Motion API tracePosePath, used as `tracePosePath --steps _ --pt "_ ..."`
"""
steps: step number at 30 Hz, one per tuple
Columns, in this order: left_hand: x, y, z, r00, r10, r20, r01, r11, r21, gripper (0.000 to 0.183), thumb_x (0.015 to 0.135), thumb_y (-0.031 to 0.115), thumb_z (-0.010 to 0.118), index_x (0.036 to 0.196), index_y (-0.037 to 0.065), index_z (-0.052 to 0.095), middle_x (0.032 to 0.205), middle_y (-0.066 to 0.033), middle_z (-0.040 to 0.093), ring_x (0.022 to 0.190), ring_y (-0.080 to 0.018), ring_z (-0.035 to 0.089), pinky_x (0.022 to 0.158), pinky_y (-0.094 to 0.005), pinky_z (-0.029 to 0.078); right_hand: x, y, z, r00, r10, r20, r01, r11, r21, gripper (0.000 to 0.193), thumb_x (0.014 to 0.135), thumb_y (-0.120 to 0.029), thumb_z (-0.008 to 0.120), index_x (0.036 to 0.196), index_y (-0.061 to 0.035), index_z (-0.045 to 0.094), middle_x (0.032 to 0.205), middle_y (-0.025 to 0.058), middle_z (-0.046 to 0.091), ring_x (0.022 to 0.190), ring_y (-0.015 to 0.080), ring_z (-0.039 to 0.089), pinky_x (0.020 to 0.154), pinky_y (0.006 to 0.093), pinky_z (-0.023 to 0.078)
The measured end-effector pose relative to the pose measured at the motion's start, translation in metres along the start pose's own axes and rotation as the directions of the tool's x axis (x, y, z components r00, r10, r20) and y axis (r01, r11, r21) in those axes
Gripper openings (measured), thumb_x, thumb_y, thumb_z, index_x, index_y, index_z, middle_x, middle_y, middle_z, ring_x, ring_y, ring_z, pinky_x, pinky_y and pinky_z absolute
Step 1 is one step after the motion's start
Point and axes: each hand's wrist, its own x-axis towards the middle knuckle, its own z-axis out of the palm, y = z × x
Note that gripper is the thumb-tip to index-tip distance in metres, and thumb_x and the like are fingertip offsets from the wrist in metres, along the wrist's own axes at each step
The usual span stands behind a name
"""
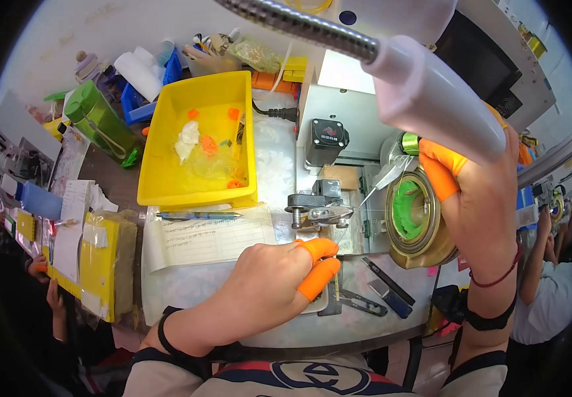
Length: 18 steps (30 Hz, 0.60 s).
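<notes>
My left hand (269, 274) has orange finger cots on thumb and forefinger. They pinch together just in front of a small metal clamp fixture (320, 210); whatever is between them is too small to make out. Beyond the round brass-coloured spool (448, 245) with a green inside, my right hand (475, 185) curls its orange-capped fingers beside a shiny green cylinder (410, 143). A white pointed tool (390, 173) slants down below those fingertips toward the fixture. The lamp head covers part of this hand, so its grip is partly hidden.
A white lamp head (438, 99) hangs over the right side. At the left stand a yellow tray (150, 188) with scraps, a written notepad (200, 241) and a pen (200, 216). Black snips (363, 302) and a dark blade tool (392, 298) lie near the front edge.
</notes>
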Motion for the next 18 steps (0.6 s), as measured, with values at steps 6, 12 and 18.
tracePosePath --steps 6,12,18 --pt "0.006 -0.004 0.004 1.000 0.009 0.019 -0.007 0.989 -0.149 0.016 0.080 0.011 0.056 0.092 0.000 0.058 0.061 -0.0111 0.058 0.050 -0.0197 0.056 0.048 -0.0264 0.042 0.005 0.001 0.006 0.997 0.022 0.067 -0.028 0.994 0.103 0.013 0.069 -0.005 0.063 0.082 -0.0045 0.063 0.086 0.0139 0.059 0.079 0.0298 0.055 0.073 0.0369 0.042" --pt "0.009 -0.008 0.012 0.999 -0.051 0.019 0.055 0.945 -0.323 0.016 0.084 0.012 0.052 0.091 -0.001 0.058 0.061 -0.0091 0.058 0.053 -0.0158 0.057 0.051 -0.0252 0.044 0.006 0.001 0.014 0.995 -0.020 0.100 0.016 0.999 0.042 0.027 0.065 -0.001 0.059 0.092 -0.0037 0.058 0.090 0.0097 0.057 0.088 0.0288 0.049 0.087 0.0382 0.037" --pt "0.008 -0.009 0.014 0.998 -0.054 0.007 0.053 0.925 -0.376 0.018 0.085 0.013 0.051 0.093 -0.002 0.057 0.061 -0.0088 0.058 0.054 -0.0147 0.057 0.052 -0.0251 0.045 0.016 -0.010 0.003 0.990 -0.099 0.103 0.109 0.989 -0.099 0.010 0.065 0.001 0.063 0.072 -0.0002 0.057 0.102 0.0128 0.055 0.097 0.0300 0.051 0.075 0.0351 0.044"
